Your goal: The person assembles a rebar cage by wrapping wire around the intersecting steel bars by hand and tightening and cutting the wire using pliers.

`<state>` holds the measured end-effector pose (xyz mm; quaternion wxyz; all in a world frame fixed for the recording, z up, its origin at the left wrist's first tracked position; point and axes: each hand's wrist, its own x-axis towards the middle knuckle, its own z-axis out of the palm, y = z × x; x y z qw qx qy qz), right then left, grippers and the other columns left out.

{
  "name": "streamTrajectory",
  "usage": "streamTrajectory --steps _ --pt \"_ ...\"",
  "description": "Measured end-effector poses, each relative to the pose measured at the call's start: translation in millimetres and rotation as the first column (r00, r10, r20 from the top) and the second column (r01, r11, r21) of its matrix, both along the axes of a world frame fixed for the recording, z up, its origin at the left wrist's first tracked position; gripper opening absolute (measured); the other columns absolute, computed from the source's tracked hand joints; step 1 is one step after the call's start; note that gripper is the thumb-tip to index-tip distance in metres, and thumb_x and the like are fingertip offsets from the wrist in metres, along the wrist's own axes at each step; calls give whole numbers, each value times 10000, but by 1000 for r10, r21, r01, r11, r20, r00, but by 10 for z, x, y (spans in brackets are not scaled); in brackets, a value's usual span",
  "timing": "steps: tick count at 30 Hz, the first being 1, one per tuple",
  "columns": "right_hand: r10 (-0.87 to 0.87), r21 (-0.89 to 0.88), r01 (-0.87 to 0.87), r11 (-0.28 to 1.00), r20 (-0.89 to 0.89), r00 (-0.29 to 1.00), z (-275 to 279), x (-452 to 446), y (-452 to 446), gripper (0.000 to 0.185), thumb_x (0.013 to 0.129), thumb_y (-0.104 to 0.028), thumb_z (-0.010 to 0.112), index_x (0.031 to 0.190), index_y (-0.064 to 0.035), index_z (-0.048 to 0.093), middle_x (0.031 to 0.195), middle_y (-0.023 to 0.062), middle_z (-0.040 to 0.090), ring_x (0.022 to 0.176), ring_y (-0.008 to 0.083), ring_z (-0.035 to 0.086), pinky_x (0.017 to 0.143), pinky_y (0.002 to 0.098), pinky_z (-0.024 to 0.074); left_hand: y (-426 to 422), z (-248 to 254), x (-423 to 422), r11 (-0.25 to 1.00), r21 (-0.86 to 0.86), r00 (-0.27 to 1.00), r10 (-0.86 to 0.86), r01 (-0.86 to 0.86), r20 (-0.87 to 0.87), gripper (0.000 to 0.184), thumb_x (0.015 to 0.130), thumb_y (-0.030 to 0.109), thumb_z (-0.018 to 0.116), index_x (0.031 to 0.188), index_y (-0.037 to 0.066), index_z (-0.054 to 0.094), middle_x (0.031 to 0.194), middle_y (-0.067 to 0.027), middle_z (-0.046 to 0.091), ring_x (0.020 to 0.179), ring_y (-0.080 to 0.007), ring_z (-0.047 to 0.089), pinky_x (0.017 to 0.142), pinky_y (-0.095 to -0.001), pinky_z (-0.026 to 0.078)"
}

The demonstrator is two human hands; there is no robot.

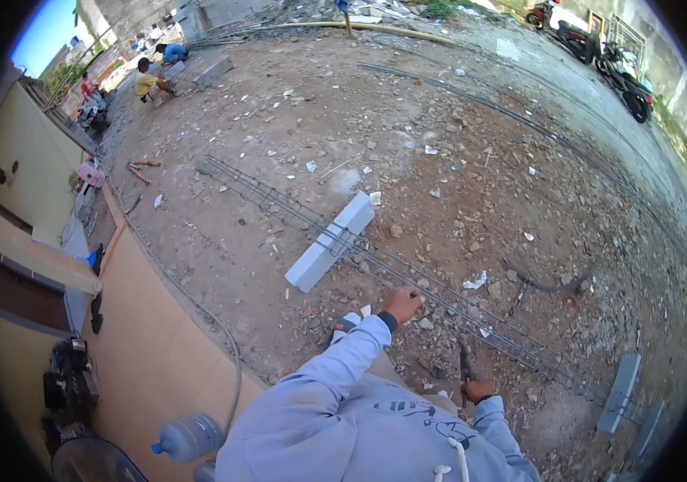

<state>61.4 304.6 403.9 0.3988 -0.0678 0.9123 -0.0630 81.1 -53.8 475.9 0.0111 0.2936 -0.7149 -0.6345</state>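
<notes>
The left hand (402, 307) was at the near edge of a long steel rebar cage (440, 299), its fingers curled together; whether they were clamped on a rod or a wire I could not tell. The right hand (478, 390) had its fingers closed around a dark hand tool (464, 365), just beside the cage. The cage lay slantwise above the stony ground (432, 193), across a pale block (310, 268) and, at the lower right, a second block (620, 392).

A sideways push could have rolled the cage or slid it along the blocks, since nothing visible tied it down. A slip of the tool could have nicked the left hand, being so near, and the loose rubble could have upset the person's footing.

Counted: one cage, one tool in hand, three blocks including another (649, 430) at the far right, one orange-handled cutter (143, 167), and three other people at the upper left
</notes>
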Motion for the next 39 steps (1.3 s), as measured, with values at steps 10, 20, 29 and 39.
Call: streamTrajectory --steps 10,20,29,39 --pt "-220 49 223 974 -68 973 -319 1043 2783 288 703 -235 569 854 -8 665 854 215 657 830 349 642 772 429 502 2698 -300 -8 934 225 940 -313 277 139 151 860 136 575 791 4 549 700 -83 636 565 -138 628 514 -277 498" --pt "-148 80 150 985 -36 988 -53 1356 2885 198 764 -208 563 735 -45 673 767 179 650 664 274 652 659 388 519 2762 -551 -645 893 97 885 -449 439 125 117 856 118 565 819 11 536 633 -82 624 542 -149 628 490 -296 474" --pt "-656 -95 650 754 -164 737 -273 874 2081 413 739 -256 629 1057 3 582 869 215 643 710 345 636 664 422 506 2882 -966 -606 806 92 789 -591 585 166 160 831 175 586 841 16 567 689 -95 653 592 -175 653 580 -311 498" --pt "-753 -264 708 655 -304 584 -2163 -506 2624 410 790 -345 624 1043 -25 590 921 227 633 880 403 599 778 454 453 3061 -2892 -373 867 193 826 -497 459 266 160 854 151 587 827 -4 557 697 -81 642 608 -127 630 556 -277 499"
